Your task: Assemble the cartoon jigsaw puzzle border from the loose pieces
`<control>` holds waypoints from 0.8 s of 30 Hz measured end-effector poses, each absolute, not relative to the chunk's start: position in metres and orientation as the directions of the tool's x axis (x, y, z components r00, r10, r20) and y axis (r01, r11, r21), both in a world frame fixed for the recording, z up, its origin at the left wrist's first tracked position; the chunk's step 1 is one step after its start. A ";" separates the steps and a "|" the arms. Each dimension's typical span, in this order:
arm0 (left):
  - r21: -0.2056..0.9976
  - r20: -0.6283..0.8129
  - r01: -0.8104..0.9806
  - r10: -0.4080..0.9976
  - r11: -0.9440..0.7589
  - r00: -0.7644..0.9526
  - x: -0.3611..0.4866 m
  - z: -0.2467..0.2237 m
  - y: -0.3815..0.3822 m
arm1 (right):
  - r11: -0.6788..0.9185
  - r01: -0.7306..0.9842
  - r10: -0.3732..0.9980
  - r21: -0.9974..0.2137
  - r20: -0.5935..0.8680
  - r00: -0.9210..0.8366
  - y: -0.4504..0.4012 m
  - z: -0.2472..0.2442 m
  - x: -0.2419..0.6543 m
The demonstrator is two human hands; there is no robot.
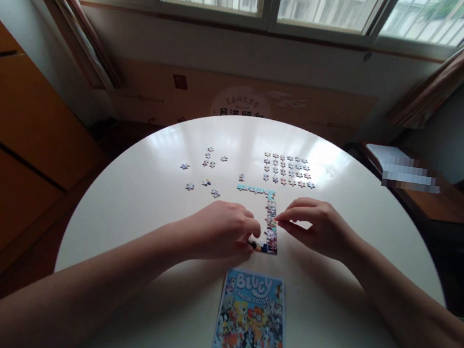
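The puzzle (272, 221) lay mid-worktop (121, 222), the picture card (251, 329) at its 6 o'clock. The left hand (224, 227) curled over 7 o'clock; the right hand (322, 227), fingertips nearly pinched, sat at 3 o'clock; I couldn't tell if either gripped. The puzzle seemed light, stiff, loose-jointed, best held by outer edges

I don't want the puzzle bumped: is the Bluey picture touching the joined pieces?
Apart. The head view shows a strip of white table between the top edge of the Bluey picture and the joined pieces.
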State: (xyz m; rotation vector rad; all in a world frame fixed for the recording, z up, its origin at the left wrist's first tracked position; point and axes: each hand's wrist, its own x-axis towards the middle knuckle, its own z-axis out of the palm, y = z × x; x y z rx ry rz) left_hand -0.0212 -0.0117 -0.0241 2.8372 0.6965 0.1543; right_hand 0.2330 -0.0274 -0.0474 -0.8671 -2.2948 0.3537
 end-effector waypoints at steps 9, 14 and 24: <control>0.303 0.052 0.433 0.469 -0.849 0.882 -0.026 -0.021 -0.008 | 0.764 0.484 0.638 -0.426 0.386 -0.667 -0.028 -0.046 0.233; 0.365 0.126 0.448 0.520 -0.816 0.845 -0.033 -0.021 0.001 | 0.759 0.497 0.646 -0.420 0.396 -0.653 -0.028 -0.047 0.232; 0.408 0.450 0.760 0.836 -0.506 0.315 -0.071 -0.012 0.042 | 0.649 0.567 0.757 -0.508 0.506 -0.413 -0.025 -0.051 0.234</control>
